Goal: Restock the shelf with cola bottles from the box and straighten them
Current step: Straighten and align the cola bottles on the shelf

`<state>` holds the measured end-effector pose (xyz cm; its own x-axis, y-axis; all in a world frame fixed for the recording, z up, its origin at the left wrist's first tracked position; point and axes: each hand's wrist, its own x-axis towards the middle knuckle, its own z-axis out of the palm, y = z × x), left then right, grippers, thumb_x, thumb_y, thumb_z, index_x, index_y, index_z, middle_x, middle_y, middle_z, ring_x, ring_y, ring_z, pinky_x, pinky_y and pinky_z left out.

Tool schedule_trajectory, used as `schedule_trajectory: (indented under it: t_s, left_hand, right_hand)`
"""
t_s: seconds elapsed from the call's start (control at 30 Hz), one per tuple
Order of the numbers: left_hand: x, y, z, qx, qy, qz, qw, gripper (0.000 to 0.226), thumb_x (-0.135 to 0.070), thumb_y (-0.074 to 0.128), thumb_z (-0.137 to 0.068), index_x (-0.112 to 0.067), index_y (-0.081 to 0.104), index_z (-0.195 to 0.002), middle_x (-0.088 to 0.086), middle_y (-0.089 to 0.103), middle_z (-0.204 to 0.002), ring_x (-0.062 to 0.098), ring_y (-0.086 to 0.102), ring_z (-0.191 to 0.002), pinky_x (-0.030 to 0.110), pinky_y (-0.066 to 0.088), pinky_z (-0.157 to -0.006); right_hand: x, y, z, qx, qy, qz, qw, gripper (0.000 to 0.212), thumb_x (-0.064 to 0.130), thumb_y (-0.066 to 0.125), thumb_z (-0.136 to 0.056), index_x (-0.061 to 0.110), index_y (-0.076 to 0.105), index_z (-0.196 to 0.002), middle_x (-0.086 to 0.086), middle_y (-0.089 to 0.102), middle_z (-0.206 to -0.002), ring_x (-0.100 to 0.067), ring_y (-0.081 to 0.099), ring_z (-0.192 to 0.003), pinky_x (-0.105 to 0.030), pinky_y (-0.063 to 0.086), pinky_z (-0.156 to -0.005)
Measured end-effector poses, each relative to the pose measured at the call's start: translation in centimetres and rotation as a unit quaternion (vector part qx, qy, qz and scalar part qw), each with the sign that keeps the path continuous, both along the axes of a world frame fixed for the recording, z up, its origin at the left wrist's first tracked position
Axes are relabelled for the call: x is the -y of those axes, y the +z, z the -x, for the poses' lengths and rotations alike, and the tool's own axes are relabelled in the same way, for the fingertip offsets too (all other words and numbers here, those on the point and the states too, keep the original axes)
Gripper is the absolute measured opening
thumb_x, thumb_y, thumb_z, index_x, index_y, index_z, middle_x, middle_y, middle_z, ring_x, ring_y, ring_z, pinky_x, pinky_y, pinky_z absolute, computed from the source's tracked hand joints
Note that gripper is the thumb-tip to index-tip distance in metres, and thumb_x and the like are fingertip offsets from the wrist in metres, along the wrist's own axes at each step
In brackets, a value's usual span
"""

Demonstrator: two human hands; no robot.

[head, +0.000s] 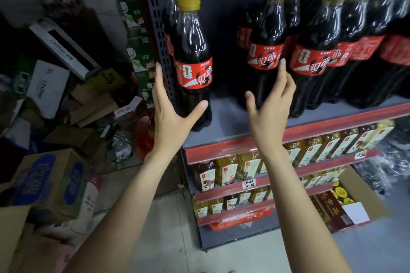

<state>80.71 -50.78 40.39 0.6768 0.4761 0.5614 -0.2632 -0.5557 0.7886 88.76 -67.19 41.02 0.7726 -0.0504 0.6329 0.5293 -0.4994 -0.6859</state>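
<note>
Dark plastic cola bottles (192,60) with yellow caps stand left-centre on the grey shelf (224,117), left hand (170,115) spread open beside the front one, right hand (269,106) open too — square that row gently, labels forward.

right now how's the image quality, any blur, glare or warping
Head view: wide-angle lens bows the shelf upright and tilts the cola bottles outward; dim lighting, back of shelf nearly black; small highlights glint on bottle shoulders; the right hand slightly motion-blurred, the left hand sharper; the box pile soft and murky.
</note>
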Motion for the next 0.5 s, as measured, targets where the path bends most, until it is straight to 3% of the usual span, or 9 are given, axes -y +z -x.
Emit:
schedule_trajectory:
  t_s: [0.1, 0.2, 0.3, 0.4, 0.5]
  left_hand:
    - [0.7, -0.1, -0.7, -0.010, -0.010, -0.001, 1.000, 0.109, -0.045, 0.075, -0.077, -0.045, -0.009, -0.147, 0.002, -0.001, -0.162, 0.015, 0.006, -0.149, 0.053, 0.019, -0.118]
    - [1.8, 0.2, -1.2, -0.007, -0.014, -0.005, 1.000, 0.112, -0.030, 0.076, -0.080, -0.035, -0.013, -0.149, 0.002, -0.002, -0.162, 0.014, 0.007, -0.148, 0.050, 0.019, -0.119]
    - [2.4, 0.1, -1.5, -0.019, -0.002, -0.010, 1.000, 0.110, -0.013, 0.075, -0.081, -0.031, -0.011, -0.148, 0.001, -0.001, -0.161, 0.013, 0.008, -0.148, 0.047, 0.018, -0.120]
    - [2.7, 0.1, -1.8, -0.014, 0.019, -0.016, 1.000, 0.107, -0.008, 0.072, -0.081, -0.037, -0.008, -0.145, -0.003, 0.003, -0.159, 0.013, 0.010, -0.148, 0.044, 0.016, -0.121]
    - [3.0, 0.3, -1.9, -0.006, 0.039, -0.018, 0.999, 0.105, -0.005, 0.072, -0.080, -0.039, -0.005, -0.142, 0.001, 0.006, -0.160, 0.013, 0.012, -0.147, 0.034, 0.017, -0.120]
  right_hand:
    - [-0.3, -0.1, -1.6, -0.032, -0.016, 0.103, 0.994, 0.089, 0.021, 0.063, -0.092, 0.024, -0.001, -0.154, -0.021, 0.035, -0.143, -0.042, 0.053, -0.114, -0.045, 0.049, -0.079]
    - [-0.2, 0.0, -2.5, -0.026, -0.030, 0.156, 0.987, 0.088, 0.017, 0.059, -0.094, 0.027, -0.005, -0.153, -0.022, 0.041, -0.136, -0.043, 0.058, -0.098, -0.038, 0.038, -0.064]
    - [0.2, 0.3, -3.2, -0.019, 0.012, 0.169, 0.985, 0.093, 0.013, 0.059, -0.093, 0.032, -0.011, -0.151, -0.024, 0.043, -0.132, -0.044, 0.059, -0.093, -0.037, 0.038, -0.065]
    - [-0.1, 1.1, -3.8, -0.012, 0.119, 0.165, 0.979, 0.105, 0.010, 0.062, -0.091, 0.043, -0.021, -0.145, -0.023, 0.045, -0.127, -0.045, 0.061, -0.086, -0.046, 0.050, -0.070]
    - [-2.1, 2.1, -5.0, -0.030, 0.181, 0.181, 0.966, 0.104, 0.007, 0.062, -0.090, 0.041, -0.022, -0.141, -0.024, 0.045, -0.124, -0.047, 0.060, -0.090, -0.047, 0.048, -0.074]
